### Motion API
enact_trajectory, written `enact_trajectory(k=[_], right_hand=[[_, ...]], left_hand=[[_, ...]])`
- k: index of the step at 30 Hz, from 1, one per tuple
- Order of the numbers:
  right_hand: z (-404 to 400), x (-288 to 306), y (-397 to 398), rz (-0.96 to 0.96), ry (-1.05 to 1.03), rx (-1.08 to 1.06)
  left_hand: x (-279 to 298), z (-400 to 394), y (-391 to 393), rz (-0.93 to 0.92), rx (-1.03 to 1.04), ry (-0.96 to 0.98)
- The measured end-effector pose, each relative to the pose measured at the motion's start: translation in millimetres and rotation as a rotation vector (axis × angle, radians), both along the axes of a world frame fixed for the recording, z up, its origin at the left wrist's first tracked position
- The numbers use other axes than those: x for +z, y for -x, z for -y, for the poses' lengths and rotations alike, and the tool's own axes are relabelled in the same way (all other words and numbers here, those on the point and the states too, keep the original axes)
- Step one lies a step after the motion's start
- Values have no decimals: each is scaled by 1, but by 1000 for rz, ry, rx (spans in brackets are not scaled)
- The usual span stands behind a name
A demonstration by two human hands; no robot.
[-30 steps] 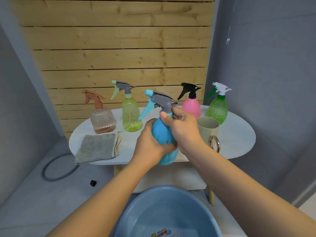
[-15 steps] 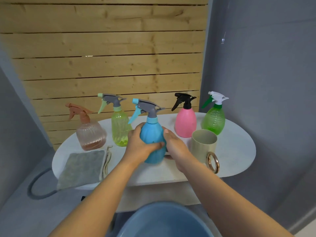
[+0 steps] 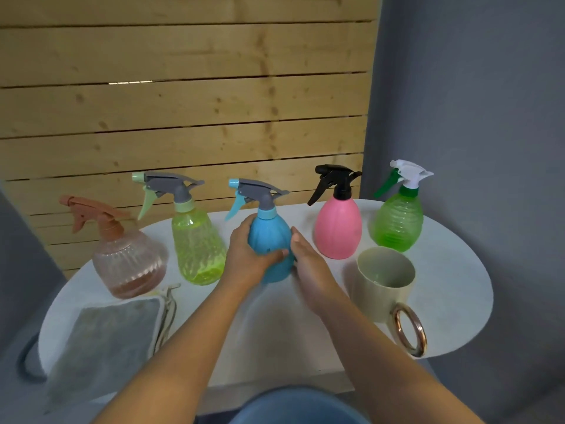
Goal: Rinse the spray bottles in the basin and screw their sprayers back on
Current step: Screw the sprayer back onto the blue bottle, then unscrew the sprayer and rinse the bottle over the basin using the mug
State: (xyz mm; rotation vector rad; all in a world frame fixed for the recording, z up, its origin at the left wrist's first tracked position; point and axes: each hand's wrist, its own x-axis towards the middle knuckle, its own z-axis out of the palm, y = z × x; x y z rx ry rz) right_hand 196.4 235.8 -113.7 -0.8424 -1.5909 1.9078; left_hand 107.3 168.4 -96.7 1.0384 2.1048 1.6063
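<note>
Five bottles on bench (image 3: 452, 289) | blue spray bottle (image 3: 269, 240) mid-row, sprayer on | left hand (image 3: 244, 255) fingers wrapped round it, right hand (image 3: 308, 261) flat against it | risk: letting go crookedly could tip it into pink bottle (image 3: 337, 231) or mug (image 3: 383, 286)

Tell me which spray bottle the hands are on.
The blue bottle, middle of five; the left hand grips it, the right hand touches it. The others stand untouched.

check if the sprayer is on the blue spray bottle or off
On. The grey trigger sprayer sits on the neck of the blue plastic spray bottle, which stands upright on the white oval table; how tightly it is screwed, cannot tell.
</note>
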Motion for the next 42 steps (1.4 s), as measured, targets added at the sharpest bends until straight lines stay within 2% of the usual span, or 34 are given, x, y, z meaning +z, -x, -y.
enact_trajectory(k=[3, 8, 12, 16, 20, 25, 30, 34, 40, 42], right_hand=[[-5, 1, 3, 28, 2, 8], [-2, 2, 1, 100, -26, 20], [12, 10, -4, 136, -111, -17], [18, 38, -30, 102, -166, -107], [14, 54, -57, 39, -190, -197], [-2, 67, -86, 54, -221, -291], [-13, 77, -94, 100, -302, -310], [-25, 73, -92, 207, -391, -318], [-25, 74, -85, 247, -467, -321], [-26, 72, -87, 272, -473, -310]], left_hand=[[-1, -7, 5, 13, -14, -30], [-2, -9, 2, 11, 7, 55], [6, -4, -17, 11, 169, 212], [24, 11, -53, -109, 284, 160], [34, 11, -71, -175, 234, 199], [62, -19, -84, -97, 113, 191], [75, -54, -85, -77, 113, 282], [75, -78, -78, -106, 137, 216], [62, -88, -66, -163, 138, 75], [59, -89, -65, -127, 137, 45]])
